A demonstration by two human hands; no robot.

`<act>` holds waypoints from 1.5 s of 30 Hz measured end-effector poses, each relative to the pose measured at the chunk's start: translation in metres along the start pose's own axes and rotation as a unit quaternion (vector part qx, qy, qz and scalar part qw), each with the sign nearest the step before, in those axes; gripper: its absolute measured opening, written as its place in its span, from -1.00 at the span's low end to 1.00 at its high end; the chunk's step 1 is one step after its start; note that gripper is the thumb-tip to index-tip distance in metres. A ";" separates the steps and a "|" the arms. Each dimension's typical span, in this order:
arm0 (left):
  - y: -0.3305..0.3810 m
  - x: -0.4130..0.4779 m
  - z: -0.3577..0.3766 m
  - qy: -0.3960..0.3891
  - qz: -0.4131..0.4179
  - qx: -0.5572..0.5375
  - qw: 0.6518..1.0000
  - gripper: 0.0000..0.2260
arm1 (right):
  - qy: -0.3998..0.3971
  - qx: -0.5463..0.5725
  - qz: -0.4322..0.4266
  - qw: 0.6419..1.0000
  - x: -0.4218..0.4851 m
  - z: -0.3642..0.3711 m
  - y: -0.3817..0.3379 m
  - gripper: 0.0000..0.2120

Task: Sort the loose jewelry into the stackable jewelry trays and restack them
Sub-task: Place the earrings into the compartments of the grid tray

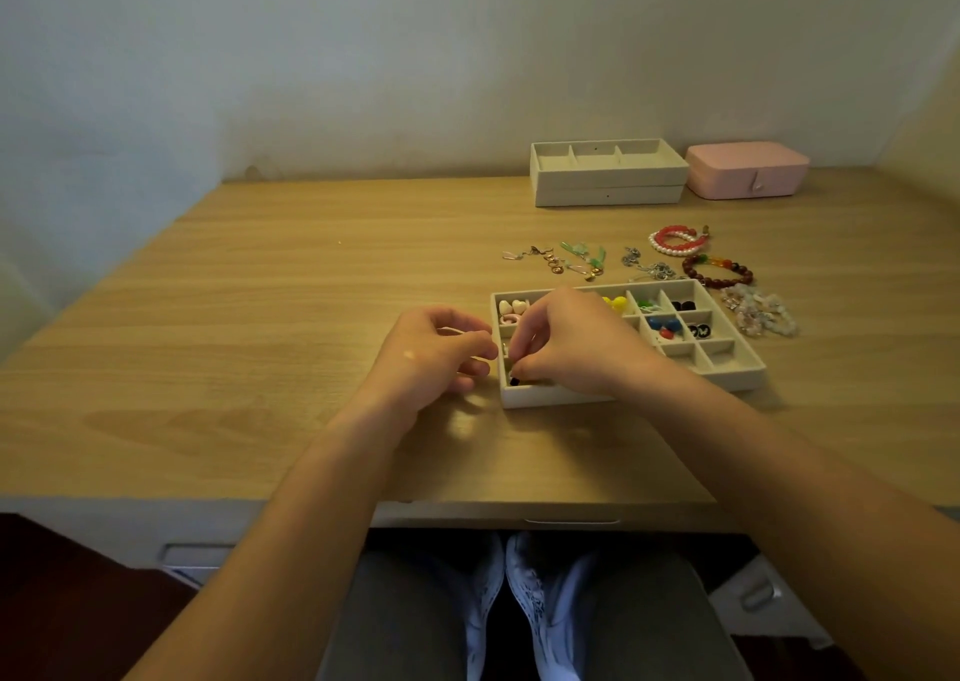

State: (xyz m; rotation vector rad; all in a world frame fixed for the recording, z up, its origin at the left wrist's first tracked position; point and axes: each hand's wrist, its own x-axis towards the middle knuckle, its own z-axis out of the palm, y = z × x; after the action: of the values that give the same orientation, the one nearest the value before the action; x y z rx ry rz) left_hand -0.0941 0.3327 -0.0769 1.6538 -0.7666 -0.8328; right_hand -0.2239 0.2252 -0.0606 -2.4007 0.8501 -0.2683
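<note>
Carefully now: small dark earring [515, 381] pinched in right hand [563, 340] fingertips, low over the near-left compartment of the divided tray [727, 368]. Best lowered until touching the floor before release, clear of the dividers. Left hand [434, 355] loosely curled just beside the tray's left wall, contents impossible to tell. Loose dangle earrings [561, 260] and beaded bracelets [719, 269] waiting beyond; stacked trays [605, 173] farther back.

Light wood-grain desk [260, 316] carrying a beige compartmented tray [727, 368] near front, two stacked beige trays [608, 186] and pink closed case [748, 171] at back, loose earrings [561, 262], silver chains [647, 264], beaded bracelets [719, 269] lying between.
</note>
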 end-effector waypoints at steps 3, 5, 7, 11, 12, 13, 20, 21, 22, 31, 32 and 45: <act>-0.002 0.003 0.000 0.003 0.001 0.009 1.000 -0.95 | 0.005 -0.018 0.004 1.000 0.002 0.003 -0.001 -0.88; -0.003 0.004 -0.001 0.002 0.000 0.013 1.000 -0.95 | 0.005 -0.026 0.006 1.000 0.002 0.003 -0.003 -0.88; -0.003 0.005 -0.001 0.001 -0.002 0.012 1.000 -0.95 | 0.004 -0.035 0.004 0.999 0.002 0.003 -0.003 -0.87; -0.003 0.006 -0.001 0.001 -0.005 0.006 1.000 -0.96 | 0.004 -0.054 -0.005 0.999 0.001 0.002 -0.004 -0.85; -0.003 0.006 -0.001 0.000 -0.007 0.005 1.000 -0.96 | 0.003 -0.055 -0.007 0.998 0.001 0.001 -0.004 -0.85; -0.002 0.006 -0.001 0.000 -0.008 0.005 1.000 -0.96 | 0.002 -0.055 -0.009 0.998 0.000 0.000 -0.005 -0.84; 0.000 0.006 -0.001 -0.001 -0.007 0.012 1.000 -0.98 | 0.005 -0.039 -0.011 0.999 -0.002 -0.002 -0.006 -0.81; 0.001 0.007 -0.001 -0.001 -0.006 0.013 1.000 -0.98 | 0.015 -0.037 -0.013 0.999 -0.002 -0.003 -0.006 -0.80; 0.001 0.007 0.000 -0.001 -0.004 0.014 1.000 -0.98 | 0.026 -0.036 -0.014 0.999 -0.002 -0.005 -0.005 -0.80; 0.004 0.007 0.004 -0.009 0.002 0.028 1.000 -0.95 | 0.022 -0.015 -0.023 0.999 -0.006 -0.005 -0.001 -0.84; 0.004 0.007 0.004 -0.010 0.001 0.028 1.000 -0.95 | 0.021 -0.015 -0.024 0.999 -0.006 -0.005 -0.001 -0.84; 0.000 0.011 0.003 -0.017 -0.007 0.036 0.999 -0.97 | 0.031 -0.008 -0.029 0.999 -0.003 -0.001 0.001 -0.83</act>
State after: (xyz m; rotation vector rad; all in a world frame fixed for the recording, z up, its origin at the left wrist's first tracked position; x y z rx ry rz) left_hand -0.0906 0.3219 -0.0790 1.7139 -0.8173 -0.8538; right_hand -0.2272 0.2265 -0.0602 -2.4460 0.8147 -0.3620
